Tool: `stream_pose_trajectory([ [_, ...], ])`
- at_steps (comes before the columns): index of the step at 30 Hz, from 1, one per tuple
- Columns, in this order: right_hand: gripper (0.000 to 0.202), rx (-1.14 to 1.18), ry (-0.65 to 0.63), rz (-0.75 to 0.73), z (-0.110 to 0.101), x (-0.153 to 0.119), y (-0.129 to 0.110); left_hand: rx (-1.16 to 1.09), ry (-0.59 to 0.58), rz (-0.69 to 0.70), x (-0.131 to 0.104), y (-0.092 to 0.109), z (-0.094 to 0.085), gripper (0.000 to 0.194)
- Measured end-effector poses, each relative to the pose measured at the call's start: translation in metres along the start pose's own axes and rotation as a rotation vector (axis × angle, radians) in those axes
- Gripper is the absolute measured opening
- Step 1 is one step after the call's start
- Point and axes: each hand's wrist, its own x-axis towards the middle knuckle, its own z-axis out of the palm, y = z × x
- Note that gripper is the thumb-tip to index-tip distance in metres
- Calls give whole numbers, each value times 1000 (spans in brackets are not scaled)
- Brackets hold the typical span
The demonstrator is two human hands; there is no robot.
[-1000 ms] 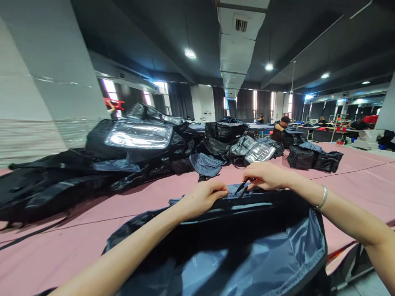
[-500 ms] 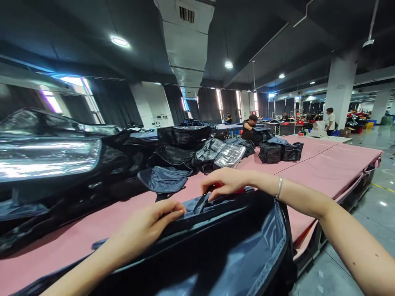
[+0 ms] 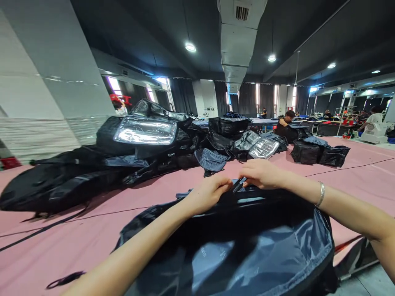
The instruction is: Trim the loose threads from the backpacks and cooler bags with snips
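Observation:
A large black bag [image 3: 247, 246] with a blue-grey lining lies opened toward me on the pink table. At its far edge, my left hand [image 3: 212, 190] pinches the black fabric rim. My right hand [image 3: 257, 173] is closed on a small dark tool [image 3: 239, 185], which looks like snips, with its blades pointing down and left at the rim. The two hands are close together, with the tool between them. The material under the right fingers is partly hidden.
Black bags with silver linings [image 3: 146, 130] are heaped across the far side of the pink table [image 3: 108, 234]. A black strap end [image 3: 66, 279] lies at the lower left. Beyond the table, a person [image 3: 285, 123] bends over bags.
The view has swung left, showing more of the heap and a pillar. My hands have drawn closer together at the bag's edge, and the tool now lies right beside my left fingertips.

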Motion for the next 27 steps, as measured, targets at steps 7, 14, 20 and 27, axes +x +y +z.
stream_pose_trajectory([
  [7, 10, -65, 55, -35, 1, -1, 0, -49, 6, 29, 1, -4, 2, 26],
  [14, 11, -12, 107, 60, -15, -15, 4, 49, 258, 220, -6, 5, 4, 18],
  [20, 9, -142, 21, 56, -31, -29, -3, 342, 352, 398, -16, 17, 12, 26],
  [27, 8, -191, -29, 50, -33, -31, -4, 665, 438, 427, -20, 27, 25, 17],
])
